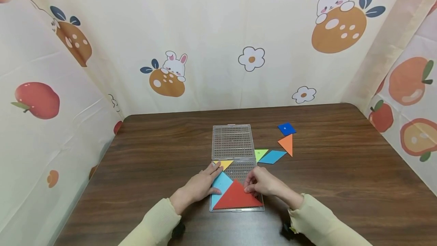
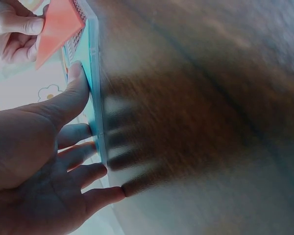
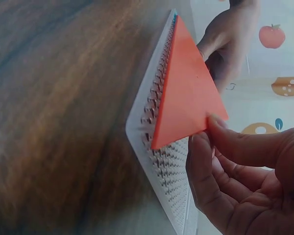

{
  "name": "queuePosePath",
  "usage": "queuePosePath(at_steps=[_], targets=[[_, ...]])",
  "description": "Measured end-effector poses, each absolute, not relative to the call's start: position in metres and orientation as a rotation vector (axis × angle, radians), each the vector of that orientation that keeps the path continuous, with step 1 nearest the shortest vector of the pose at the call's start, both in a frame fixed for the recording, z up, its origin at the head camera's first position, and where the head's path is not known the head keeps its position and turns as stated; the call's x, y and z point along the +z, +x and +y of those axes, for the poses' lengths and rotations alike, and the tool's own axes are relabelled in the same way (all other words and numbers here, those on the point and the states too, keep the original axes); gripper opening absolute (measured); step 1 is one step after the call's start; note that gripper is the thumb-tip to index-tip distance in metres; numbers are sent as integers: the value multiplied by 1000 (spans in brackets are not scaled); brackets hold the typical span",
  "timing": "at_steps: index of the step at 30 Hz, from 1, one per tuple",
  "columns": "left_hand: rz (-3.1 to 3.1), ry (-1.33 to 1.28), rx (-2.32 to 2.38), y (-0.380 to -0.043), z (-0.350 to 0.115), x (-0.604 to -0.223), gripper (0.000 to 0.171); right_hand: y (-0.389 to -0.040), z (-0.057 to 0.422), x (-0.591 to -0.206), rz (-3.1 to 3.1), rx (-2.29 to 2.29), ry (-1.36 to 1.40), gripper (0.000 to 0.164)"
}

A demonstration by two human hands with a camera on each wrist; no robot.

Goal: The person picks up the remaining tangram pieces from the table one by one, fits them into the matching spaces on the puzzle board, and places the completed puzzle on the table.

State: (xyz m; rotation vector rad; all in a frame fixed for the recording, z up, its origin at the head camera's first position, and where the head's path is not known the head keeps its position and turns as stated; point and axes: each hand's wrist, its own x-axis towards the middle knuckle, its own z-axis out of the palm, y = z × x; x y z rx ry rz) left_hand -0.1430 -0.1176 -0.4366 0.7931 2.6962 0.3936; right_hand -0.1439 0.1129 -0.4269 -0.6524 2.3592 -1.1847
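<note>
A large red triangle (image 1: 235, 197) lies over the near part of a clear, studded, hinged case (image 1: 233, 141). My right hand (image 1: 264, 181) pinches its right edge between thumb and fingers; in the right wrist view the red triangle (image 3: 188, 93) is tilted, with studs showing beneath it. My left hand (image 1: 201, 186) is spread at the case's left side, its thumb on a large light blue triangle (image 1: 223, 181) and its fingertips by a small yellow triangle (image 1: 225, 163). In the left wrist view, the left fingers (image 2: 73, 132) reach past the case's edge.
Right of the case lie a small green triangle (image 1: 260, 155), a blue parallelogram (image 1: 272, 157), an orange triangle (image 1: 288, 144) and a dark blue square (image 1: 286, 128). The brown wooden table (image 1: 164, 143) meets a printed curtain (image 1: 211, 82) at its far edge.
</note>
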Motion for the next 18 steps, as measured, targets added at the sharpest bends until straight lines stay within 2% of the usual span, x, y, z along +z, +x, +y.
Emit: queuePosePath(at_steps=[18], targets=[[2701,807,383,-143,-118,-436,72,-143,109,-433,2425,-1107,-669,13]])
